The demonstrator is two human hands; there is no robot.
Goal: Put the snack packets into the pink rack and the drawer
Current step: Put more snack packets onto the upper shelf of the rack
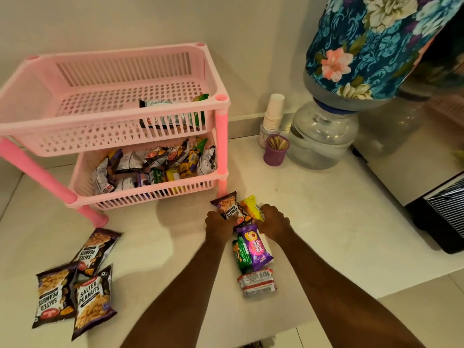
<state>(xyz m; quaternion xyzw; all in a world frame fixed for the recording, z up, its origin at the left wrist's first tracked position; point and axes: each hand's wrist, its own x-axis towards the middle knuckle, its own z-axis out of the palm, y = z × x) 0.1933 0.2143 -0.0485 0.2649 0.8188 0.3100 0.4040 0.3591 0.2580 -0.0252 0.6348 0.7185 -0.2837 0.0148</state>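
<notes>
**Both hands on packets in front of the pink rack**

Head view: the left hand [221,223] is closed over the lower end of a salted-peanut packet [229,206] that lies on the white counter [326,209], just in front of the rack's near right leg. The right hand [272,221] grips a yellow packet [251,207] lying right beside the peanut packet; its fingers curl over the packet's near end.

Between the two forearms lie a purple biscuit packet [256,247] and a green packet [241,252], touching side by side, and nearer the camera a red-and-white packet [256,282].

At the lower left three more peanut packets [75,280] overlap in a loose heap, well apart from the hands.

The pink rack [108,71] stands at the back left against the wall. Its top basket holds a few packets [173,114] at the right end; the lower basket holds a pile of mixed packets [155,167].

To the right stand a stack of paper cups [273,111], a purple cup of toothpicks [276,150] and a water dispenser [324,136] with a floral-covered bottle [371,46]. No drawer can be made out.
</notes>
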